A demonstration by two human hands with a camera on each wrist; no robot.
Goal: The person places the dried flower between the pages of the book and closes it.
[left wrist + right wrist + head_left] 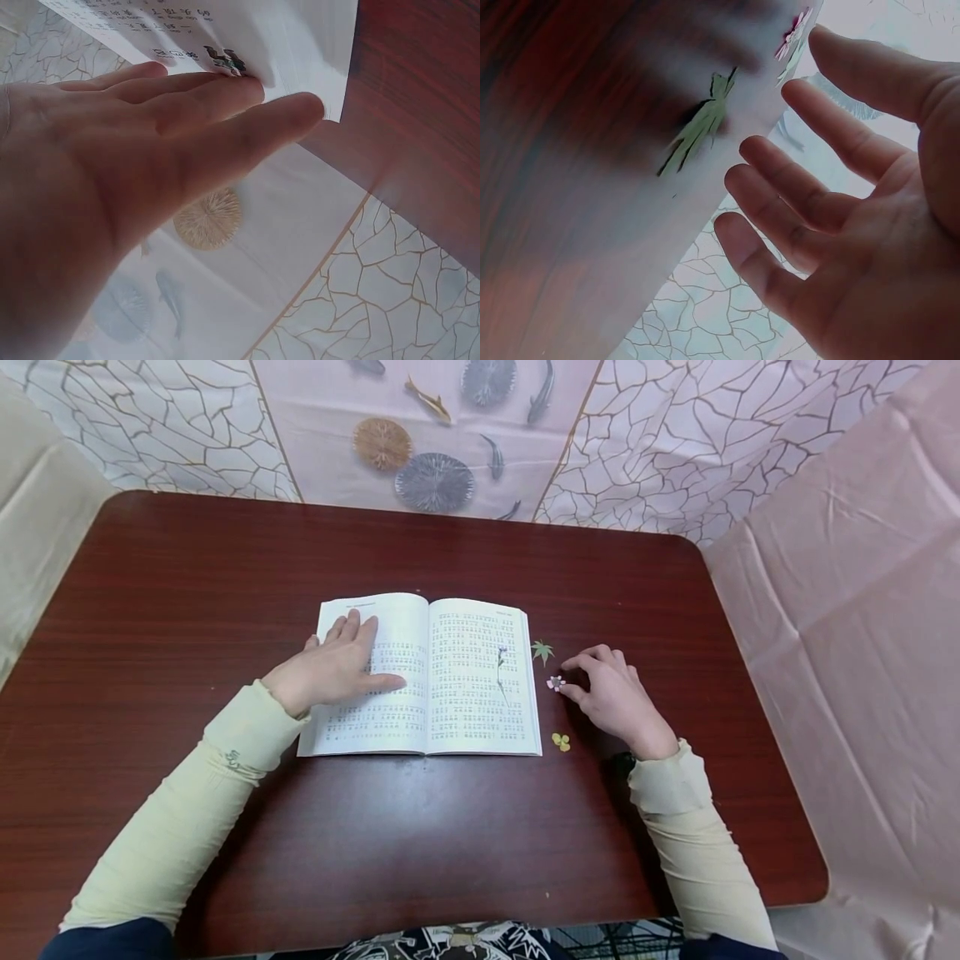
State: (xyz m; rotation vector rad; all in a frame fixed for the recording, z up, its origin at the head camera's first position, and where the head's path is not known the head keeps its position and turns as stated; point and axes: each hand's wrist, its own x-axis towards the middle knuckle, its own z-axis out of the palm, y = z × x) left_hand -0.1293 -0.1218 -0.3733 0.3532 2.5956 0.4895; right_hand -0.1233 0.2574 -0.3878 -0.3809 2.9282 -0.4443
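An open book (480, 743) lies on the table with printed pages facing up. My left hand (330, 668) rests flat on its left page, fingers spread and thumb pointing right; the left wrist view shows the fingers (247, 139) straight along the page. On the right page lies a thin dried flower stem (500, 675) with small purplish blooms. Right of the book, my right hand (611, 693) reaches to a small pink flower (556, 682), thumb tip right at its edge. In the right wrist view its thumb and index finger are apart, the flower (791, 34) just beyond them.
A green star-shaped leaf (542, 651) lies by the book's right edge, above the pink flower. Nearer the front is a small yellow flower (561, 742). The dark red-brown table (450, 860) meets patterned cloth (435, 443) at the back and plain cloth (847, 610) at the right.
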